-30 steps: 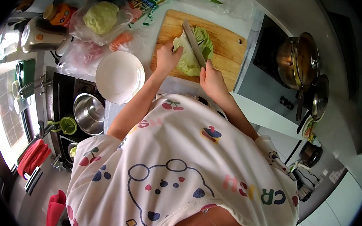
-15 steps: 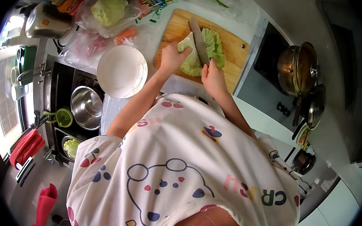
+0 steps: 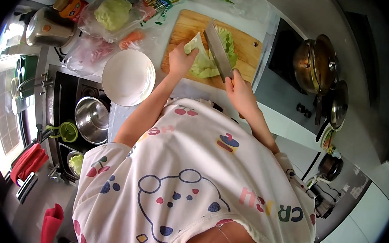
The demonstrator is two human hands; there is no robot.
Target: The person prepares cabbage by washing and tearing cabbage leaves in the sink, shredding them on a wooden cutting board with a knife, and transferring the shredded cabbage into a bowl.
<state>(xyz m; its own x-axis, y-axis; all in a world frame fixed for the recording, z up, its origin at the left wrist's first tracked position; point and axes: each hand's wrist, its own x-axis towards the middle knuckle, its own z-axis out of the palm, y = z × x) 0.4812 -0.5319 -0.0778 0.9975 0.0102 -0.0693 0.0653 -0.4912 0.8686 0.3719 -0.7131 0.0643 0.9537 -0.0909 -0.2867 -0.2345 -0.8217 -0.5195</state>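
Note:
A wooden cutting board point(image 3: 249, 57) lies on the counter with pale green cabbage leaves on it. My left hand point(image 3: 181, 60) is closed on the left part of the cabbage point(image 3: 203, 63), at the board's left side. In my right hand point(image 3: 241, 92) is the handle of a wide-bladed knife point(image 3: 219, 49). The blade slants up and left over the board, between the held cabbage and another leafy piece point(image 3: 227, 41) on its right.
A white plate point(image 3: 128, 77) stands left of the board. Behind it are bagged cabbage point(image 3: 113, 13), an orange item in plastic point(image 3: 131, 39) and a jar point(image 3: 69, 6). The sink holds a steel bowl point(image 3: 92, 120). A pot point(image 3: 309, 65) sits on the stove at right.
The knife and my right hand have moved slightly right and toward my body. My left hand stays on the cabbage, and the view has shifted a little.

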